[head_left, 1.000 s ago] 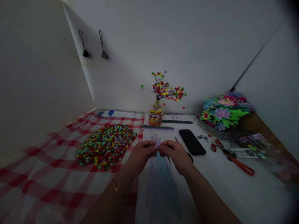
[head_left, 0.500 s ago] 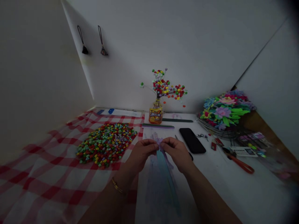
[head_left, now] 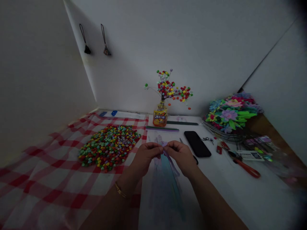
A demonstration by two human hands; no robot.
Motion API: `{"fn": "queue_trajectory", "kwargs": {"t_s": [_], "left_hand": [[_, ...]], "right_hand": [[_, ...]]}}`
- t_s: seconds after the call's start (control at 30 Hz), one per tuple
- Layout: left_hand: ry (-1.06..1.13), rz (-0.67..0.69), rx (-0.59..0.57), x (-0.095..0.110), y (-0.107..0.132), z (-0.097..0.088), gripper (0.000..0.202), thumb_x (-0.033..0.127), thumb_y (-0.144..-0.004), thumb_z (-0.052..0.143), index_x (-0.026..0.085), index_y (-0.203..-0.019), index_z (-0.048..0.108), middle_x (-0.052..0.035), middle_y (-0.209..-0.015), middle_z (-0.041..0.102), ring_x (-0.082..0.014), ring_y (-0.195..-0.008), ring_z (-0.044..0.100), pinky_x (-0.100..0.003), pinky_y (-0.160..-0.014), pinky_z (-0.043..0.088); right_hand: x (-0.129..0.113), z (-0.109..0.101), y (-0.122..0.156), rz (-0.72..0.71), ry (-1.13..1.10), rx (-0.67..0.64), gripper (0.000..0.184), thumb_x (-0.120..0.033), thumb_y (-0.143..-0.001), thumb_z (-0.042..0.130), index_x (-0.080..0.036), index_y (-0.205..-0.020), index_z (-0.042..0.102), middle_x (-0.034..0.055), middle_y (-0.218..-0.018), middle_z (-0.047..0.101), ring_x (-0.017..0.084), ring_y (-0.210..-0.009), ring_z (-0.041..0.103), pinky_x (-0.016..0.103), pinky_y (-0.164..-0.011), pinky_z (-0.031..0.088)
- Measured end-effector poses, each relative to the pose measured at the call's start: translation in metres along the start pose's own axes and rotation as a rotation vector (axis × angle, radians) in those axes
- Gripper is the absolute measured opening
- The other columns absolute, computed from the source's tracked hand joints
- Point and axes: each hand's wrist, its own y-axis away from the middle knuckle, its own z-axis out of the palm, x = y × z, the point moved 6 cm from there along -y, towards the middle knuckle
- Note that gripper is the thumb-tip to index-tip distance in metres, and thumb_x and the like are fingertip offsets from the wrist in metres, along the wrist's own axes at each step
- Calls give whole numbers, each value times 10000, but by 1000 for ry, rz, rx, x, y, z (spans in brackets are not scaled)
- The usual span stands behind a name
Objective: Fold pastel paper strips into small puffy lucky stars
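Lilac paper strip (head_left: 164, 144) pinched between both hands — left hand (head_left: 146, 155); right hand (head_left: 182, 155) — fingertips meeting.

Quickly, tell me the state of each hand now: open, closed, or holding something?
Left hand: closed, fingertips pinching the purple paper strip.
Right hand: closed, pinching the same purple paper strip.

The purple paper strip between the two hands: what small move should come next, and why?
Probably fold the loose tail of the paper strip once more over the pinched end. The left hand and the right hand pinch it together at its far end, and a long tail hangs loose toward the person, so much of it seems unfolded.
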Motion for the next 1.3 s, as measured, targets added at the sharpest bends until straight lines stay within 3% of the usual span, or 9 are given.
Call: {"fn": "queue_trajectory", "kwargs": {"t_s": [0.17,0.3,0.47,0.6,0.9,1.07,1.3], "left_hand": [[-17,-25,-1,2,1,1,85,196,-627,689,115,-626,660,-17,-574,593,-94,-539,495,-237,-556,359],[-4,-16,12,5,2,0,69,179,-623,685,116,-611,659,-18,-559,588,-102,-542,504,-246,-560,360],[101,-58,-25,1,2,-1,52,167,-624,674,117,-616,664,-16,-553,586,-102,-540,505,-256,-573,368],[182,-84,-86,0,3,2,85,183,-647,646,116,-596,658,-18,-569,587,-104,-552,509,-263,-586,377],[214,-130,-114,-4,2,3,60,174,-632,673,115,-634,667,-24,-602,605,-96,-544,508,-261,-597,391],[183,-111,-73,-1,3,2,58,179,-623,677,124,-611,662,-29,-599,605,-106,-566,520,-250,-592,399],[108,-58,-48,3,2,1,57,171,-601,705,129,-617,671,-27,-590,613,-103,-549,506,-238,-555,379]], "right_hand": [[1,-1,-1,-6,-51,5,153,-303,-678,642,-167,-722,584,-33,-612,561,89,-539,468,228,-530,361],[-2,1,-1,-98,-82,-15,158,-268,-673,651,-182,-794,597,-10,-671,596,113,-603,523,241,-573,412],[-19,1,6,-357,227,0,80,-241,-740,587,-201,-772,648,28,-736,633,150,-689,567,288,-671,453],[-33,4,14,-585,453,-21,136,-233,-783,540,-242,-816,672,35,-759,638,168,-735,582,315,-709,460],[-35,0,17,-779,640,2,159,-235,-771,580,-252,-880,695,65,-843,667,189,-805,593,349,-765,460],[-37,1,17,-665,521,50,95,-227,-750,597,-243,-782,684,47,-776,662,184,-765,593,337,-741,458],[-13,0,5,-223,118,39,77,-251,-690,642,-195,-722,598,-3,-655,591,134,-623,537,259,-598,434]]}}
